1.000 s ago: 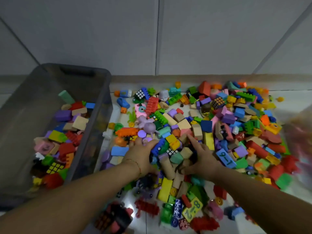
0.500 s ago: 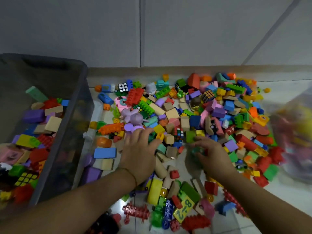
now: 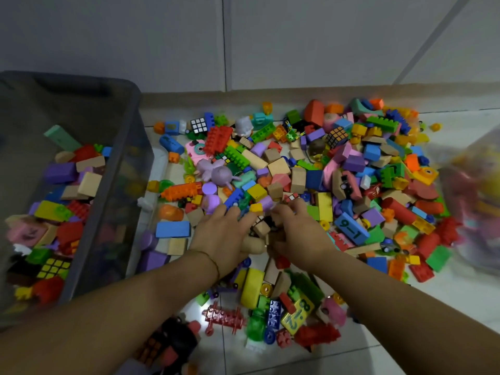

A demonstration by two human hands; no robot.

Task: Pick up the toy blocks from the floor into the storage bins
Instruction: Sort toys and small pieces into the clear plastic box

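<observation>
We cup our left hand (image 3: 224, 236) and right hand (image 3: 296, 231) together round a clump of blocks (image 3: 261, 228) in the heap on the floor (image 3: 460, 293) — a two-handed scoop likely lifts more at once — while the part-filled bin (image 3: 143, 136) waits just to the left.

Bin (image 3: 135, 147) left of blocks (image 3: 297, 174)
</observation>
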